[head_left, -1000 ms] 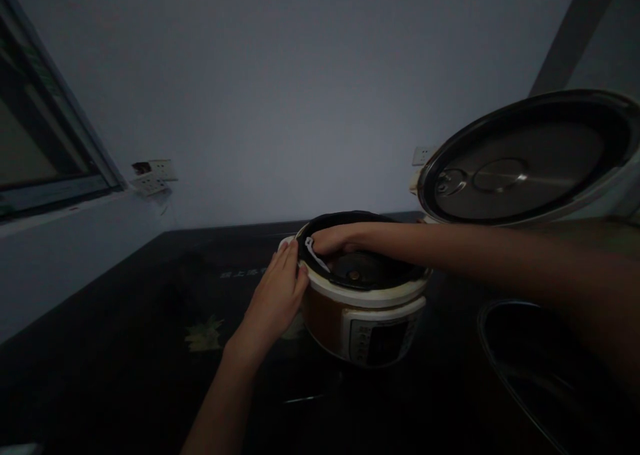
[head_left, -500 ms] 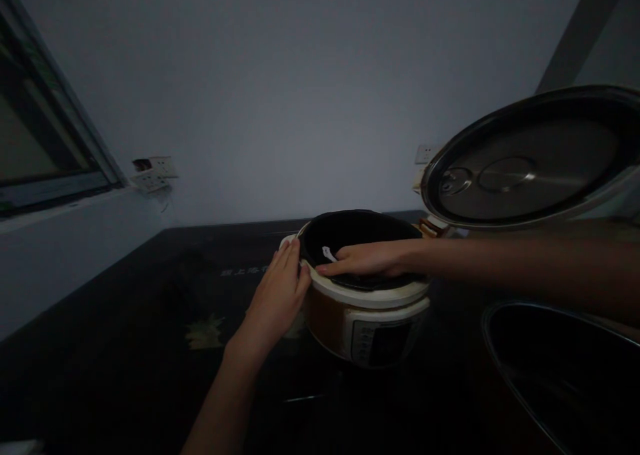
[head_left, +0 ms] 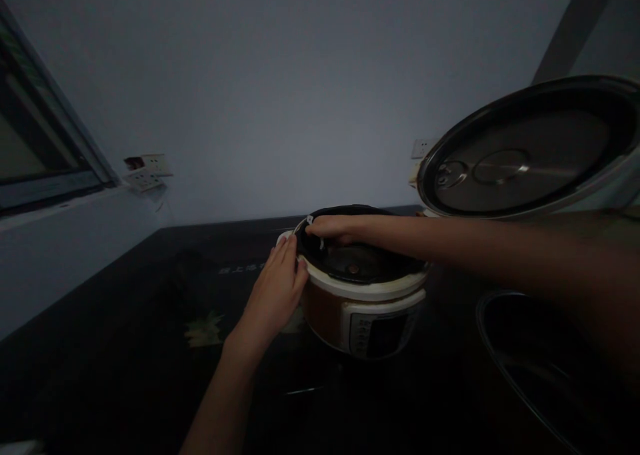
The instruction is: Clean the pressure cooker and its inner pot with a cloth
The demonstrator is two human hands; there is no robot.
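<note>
A brown and white electric cooker stands on the dark counter with its lid raised to the right. Inside its dark chamber, a round plate with a small centre button shows. My left hand lies along the cooker's left rim, fingers stretched out flat and touching it. Reaching in from the right, my right hand is closed at the chamber's far left wall. Bits of a thin white cloth-like piece stick out from its fingers; most of that piece is hidden.
A large dark pot with a shiny rim stands at the lower right, partly behind my forearm. Wall sockets are at the back left, with another socket near the lid. A window is on the left.
My right hand has moved from the chamber's near left rim to its far left wall, taking the white piece along. The chamber's bottom now shows. My left hand stays put.
</note>
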